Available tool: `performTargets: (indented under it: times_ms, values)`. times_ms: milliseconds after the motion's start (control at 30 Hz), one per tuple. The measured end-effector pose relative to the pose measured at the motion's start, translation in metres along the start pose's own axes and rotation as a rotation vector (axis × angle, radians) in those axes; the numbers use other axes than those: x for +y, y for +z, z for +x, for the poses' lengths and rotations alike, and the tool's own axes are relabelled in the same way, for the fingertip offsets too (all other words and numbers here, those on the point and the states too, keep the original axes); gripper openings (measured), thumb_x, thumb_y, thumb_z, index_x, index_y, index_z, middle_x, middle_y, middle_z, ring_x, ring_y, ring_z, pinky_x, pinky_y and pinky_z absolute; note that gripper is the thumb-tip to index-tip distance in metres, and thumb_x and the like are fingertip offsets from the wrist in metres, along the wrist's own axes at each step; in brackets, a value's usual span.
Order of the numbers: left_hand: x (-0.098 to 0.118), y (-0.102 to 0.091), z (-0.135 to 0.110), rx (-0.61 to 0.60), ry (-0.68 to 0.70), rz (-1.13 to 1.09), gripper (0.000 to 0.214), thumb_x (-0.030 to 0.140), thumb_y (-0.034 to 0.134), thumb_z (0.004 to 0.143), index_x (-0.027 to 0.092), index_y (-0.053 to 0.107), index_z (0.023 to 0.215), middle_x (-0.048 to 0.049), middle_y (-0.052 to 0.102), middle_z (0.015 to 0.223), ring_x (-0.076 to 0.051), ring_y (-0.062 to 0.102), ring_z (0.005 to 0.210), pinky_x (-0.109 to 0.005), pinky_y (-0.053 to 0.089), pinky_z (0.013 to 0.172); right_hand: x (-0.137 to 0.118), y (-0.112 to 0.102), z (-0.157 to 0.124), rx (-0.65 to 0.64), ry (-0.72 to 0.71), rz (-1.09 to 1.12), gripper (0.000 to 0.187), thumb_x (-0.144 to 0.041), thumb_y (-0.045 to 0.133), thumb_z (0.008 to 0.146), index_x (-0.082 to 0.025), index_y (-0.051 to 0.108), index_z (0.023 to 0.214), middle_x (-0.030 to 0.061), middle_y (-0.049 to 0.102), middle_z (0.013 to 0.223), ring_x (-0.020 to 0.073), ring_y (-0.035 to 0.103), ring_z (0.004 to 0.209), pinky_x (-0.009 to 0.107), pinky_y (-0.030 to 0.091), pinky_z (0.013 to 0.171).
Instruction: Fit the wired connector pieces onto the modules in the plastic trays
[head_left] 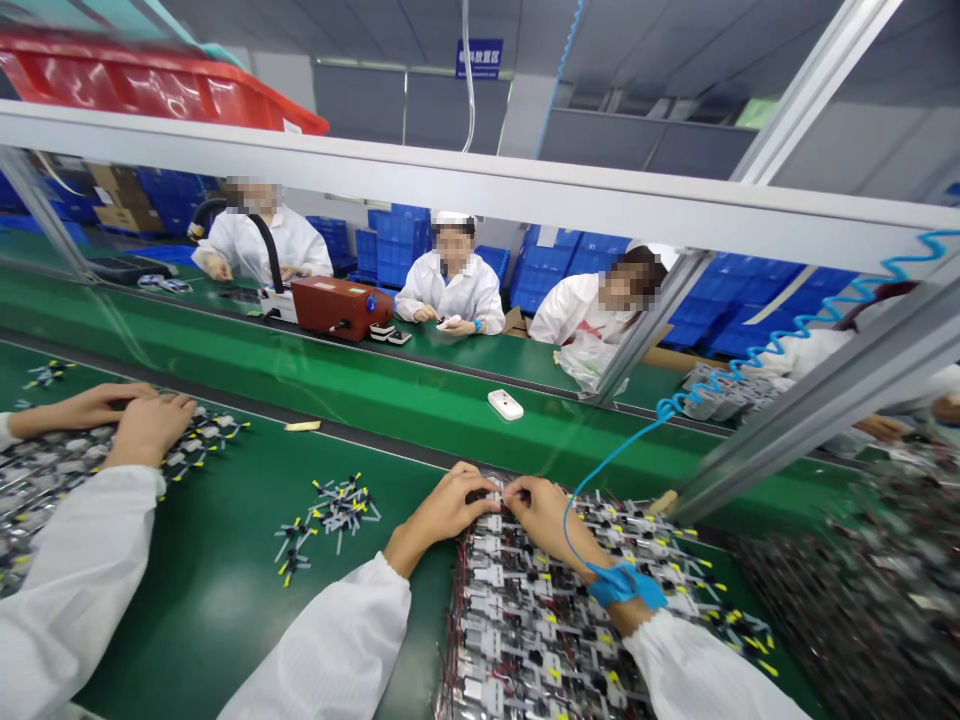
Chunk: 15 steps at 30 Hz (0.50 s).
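Left hand (442, 508) and right hand (544, 515) pinch a small white part (493, 496) atop wired modules (525, 610), right wrist wearing a blue antistatic strap (626, 587).

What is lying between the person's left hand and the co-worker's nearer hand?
In the head view, a loose heap of wired parts with yellow tips lies on the green mat, between the person's left hand and the co-worker's nearer hand.

A red crate (150, 90) is perched up at the upper left, and a rust-red machine (331, 307) is parked on the far green belt (390, 400). A white gadget (505, 404) is seen mid-frame, blue crates (397, 245) are stacked along the back, and a coiled blue cord (795, 330) is strung across the right.
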<state>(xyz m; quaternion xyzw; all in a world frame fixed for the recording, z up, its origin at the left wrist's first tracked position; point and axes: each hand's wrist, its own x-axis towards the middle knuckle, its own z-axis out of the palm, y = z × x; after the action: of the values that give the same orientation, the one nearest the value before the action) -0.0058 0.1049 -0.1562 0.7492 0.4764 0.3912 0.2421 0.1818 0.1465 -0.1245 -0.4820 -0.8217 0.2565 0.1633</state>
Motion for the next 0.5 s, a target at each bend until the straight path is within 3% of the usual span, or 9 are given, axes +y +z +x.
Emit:
performTargets:
  times_ms: [500]
  values:
    - [-0.0024, 0.0049, -0.0018, 0.022, 0.021, -0.004, 0.025, 0.034, 0.068, 0.089, 0.021, 0.072, 0.110, -0.0075, 0.071, 0.102, -0.023, 0.054, 0.107, -0.034, 0.044, 0.095, -0.0058, 0.0024, -0.0013, 0.020, 0.001, -0.040, 0.019, -0.016, 0.054, 0.084, -0.018, 0.073, 0.082, 0.0053, 0.074, 0.085, 0.0217, 0.069, 0.082, 0.027, 0.046, 0.074]
